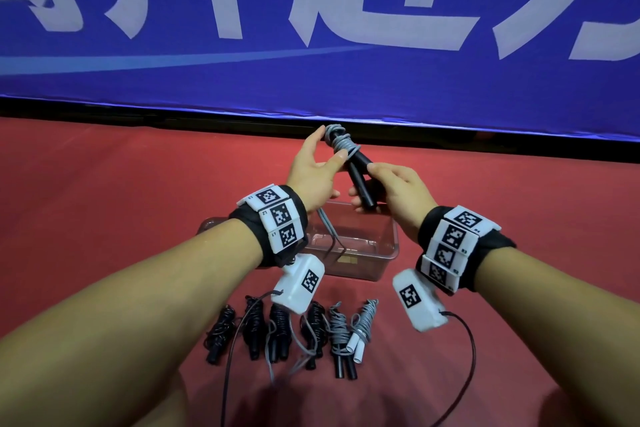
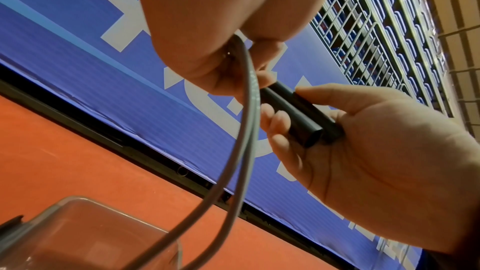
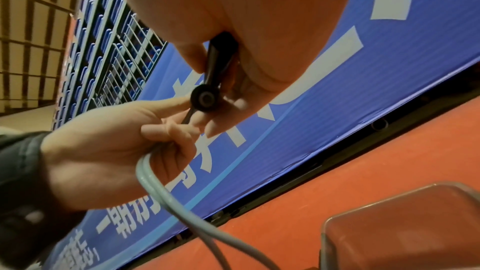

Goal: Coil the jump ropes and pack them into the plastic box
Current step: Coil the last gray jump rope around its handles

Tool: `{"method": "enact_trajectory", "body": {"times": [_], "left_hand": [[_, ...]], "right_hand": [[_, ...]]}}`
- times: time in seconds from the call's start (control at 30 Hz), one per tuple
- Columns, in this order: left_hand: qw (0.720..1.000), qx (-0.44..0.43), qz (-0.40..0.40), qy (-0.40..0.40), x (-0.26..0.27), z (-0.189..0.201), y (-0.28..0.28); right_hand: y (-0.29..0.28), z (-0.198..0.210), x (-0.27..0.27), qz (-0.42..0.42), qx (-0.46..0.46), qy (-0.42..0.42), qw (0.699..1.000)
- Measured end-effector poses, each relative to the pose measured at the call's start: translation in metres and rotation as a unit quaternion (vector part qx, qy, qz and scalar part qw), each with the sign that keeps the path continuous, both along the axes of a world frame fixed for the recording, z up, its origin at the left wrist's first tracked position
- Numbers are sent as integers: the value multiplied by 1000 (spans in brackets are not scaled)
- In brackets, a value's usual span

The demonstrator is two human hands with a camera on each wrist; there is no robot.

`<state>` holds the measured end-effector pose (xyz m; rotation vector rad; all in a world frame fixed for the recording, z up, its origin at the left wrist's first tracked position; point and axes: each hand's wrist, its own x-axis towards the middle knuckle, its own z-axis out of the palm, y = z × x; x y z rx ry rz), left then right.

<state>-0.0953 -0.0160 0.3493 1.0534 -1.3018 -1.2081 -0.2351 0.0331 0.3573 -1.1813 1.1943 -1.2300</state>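
Observation:
Above the clear plastic box (image 1: 382,243) I hold one jump rope up: two black handles (image 1: 360,180) side by side, with grey cord (image 1: 341,144) wound round their upper part. My right hand (image 1: 375,184) grips the handles' lower ends (image 2: 298,116). My left hand (image 1: 322,159) has its thumb on the windings and its fingers curled round the loose cord (image 3: 161,190). A doubled strand of that cord (image 2: 249,110) hangs from the left palm down toward the box (image 2: 78,233). The box floor shows nothing but the hanging cord.
Several coiled jump ropes (image 1: 294,333), black and grey, lie in a row on the red floor on the near side of the box. A blue banner wall (image 1: 311,28) stands just behind the box. Wrist camera cables (image 1: 467,374) trail over the floor.

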Motion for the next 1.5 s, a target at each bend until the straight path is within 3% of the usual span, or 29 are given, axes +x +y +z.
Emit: {"method": "enact_trajectory", "body": {"times": [0.1,0.27,0.33,0.4,0.47,0.7,0.97,1.23,1.37,1.5], "left_hand": [[1000,-14,25,11,-1,1,0],[997,-20,66,34,0,0,1],[996,-28,83,25,1,-2,1],[995,-31,95,15,1,-2,1],[994,-35,102,-3,1,-1,0],[992,-42,115,-39,1,-6,-2],[996,-16,75,-55,-3,-7,-5],[998,-22,36,-57,0,1,0],[998,-29,23,-41,0,4,4],[1000,-23,-15,0,-2,8,3]], "right_hand": [[2,4,1,4,-16,35,999],[2,-1,-2,-32,-66,176,982],[0,-3,-5,-65,-110,285,950],[0,-3,-4,-88,-143,422,891],[2,-1,0,-100,-154,503,845],[3,1,6,-120,-164,560,803],[-2,-7,1,-114,-173,544,813],[-8,-9,-2,-108,-155,395,899],[-7,-8,-2,-81,-130,252,956],[-3,2,-1,-26,-108,125,986]]}}
